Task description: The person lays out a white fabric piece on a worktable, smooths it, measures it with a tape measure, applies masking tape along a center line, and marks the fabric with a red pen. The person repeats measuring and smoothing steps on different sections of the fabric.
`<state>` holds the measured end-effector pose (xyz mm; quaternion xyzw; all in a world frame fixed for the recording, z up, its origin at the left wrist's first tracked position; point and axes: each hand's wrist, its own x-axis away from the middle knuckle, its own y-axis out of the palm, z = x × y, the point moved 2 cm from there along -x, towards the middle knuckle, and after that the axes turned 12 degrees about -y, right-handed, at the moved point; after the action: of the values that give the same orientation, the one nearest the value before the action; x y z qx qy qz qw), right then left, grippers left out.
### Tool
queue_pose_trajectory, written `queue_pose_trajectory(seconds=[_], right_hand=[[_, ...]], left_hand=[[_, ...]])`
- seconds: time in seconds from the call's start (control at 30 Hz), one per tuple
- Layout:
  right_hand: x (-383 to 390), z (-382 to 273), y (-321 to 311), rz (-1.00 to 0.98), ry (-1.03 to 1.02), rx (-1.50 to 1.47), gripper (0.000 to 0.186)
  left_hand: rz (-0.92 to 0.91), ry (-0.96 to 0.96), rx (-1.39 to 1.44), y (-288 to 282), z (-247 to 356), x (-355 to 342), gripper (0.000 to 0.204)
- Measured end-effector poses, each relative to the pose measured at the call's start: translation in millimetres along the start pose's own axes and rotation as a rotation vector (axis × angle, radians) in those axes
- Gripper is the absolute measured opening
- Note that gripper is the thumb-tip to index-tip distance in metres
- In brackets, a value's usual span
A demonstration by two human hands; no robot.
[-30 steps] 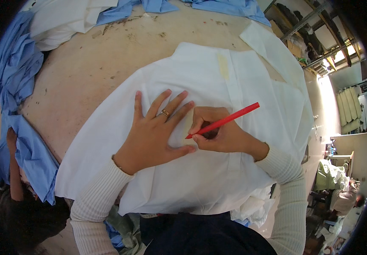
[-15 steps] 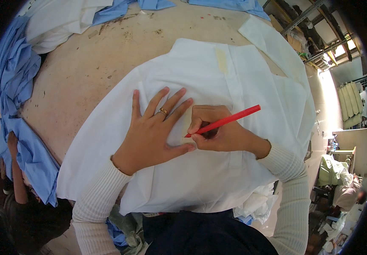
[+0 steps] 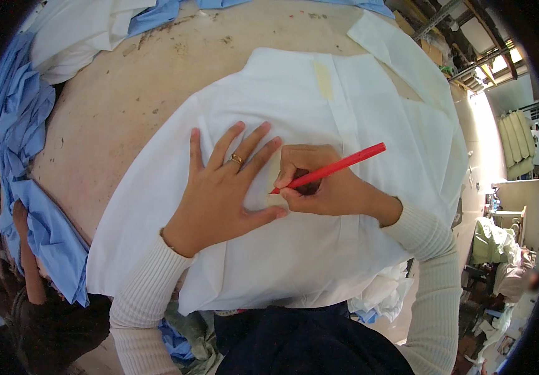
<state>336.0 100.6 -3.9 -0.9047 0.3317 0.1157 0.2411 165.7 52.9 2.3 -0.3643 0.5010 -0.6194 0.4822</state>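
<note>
A white garment, shirt-like with a placket strip, lies spread over the table in front of me. My left hand rests flat on it, fingers spread, a ring on one of them. Just right of it, my right hand grips a red pencil with its tip down at the cloth. Under the tip is a pale yellow strip, partly covered by my right hand. A second yellow strip lies farther up, beside the placket.
Blue cloth is heaped along the table's left edge, where another person's hand touches it. White cloth lies at the far left of the tan table. Shelving stands at the far right. Loose white fabric hangs near my right forearm.
The view has shifted slightly. The pencil stays in my right hand with its tip at the yellow strip, and my left hand still lies flat on the cloth.
</note>
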Motion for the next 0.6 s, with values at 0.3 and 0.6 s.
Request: queue_pose_trajectory(seconds=[0.3,0.6], right_hand=[[0.4,0.5,0.1,0.020,0.007,-0.027,0.020],[-0.8,-3.1,-1.0,0.021,0.113,-0.053,0.021]], left_hand=[[-0.005,0.004,-0.001,0.5,-0.6,-0.3,0.087],[0.007,0.006,0.007,1.1,-0.6,-0.3,0.087]])
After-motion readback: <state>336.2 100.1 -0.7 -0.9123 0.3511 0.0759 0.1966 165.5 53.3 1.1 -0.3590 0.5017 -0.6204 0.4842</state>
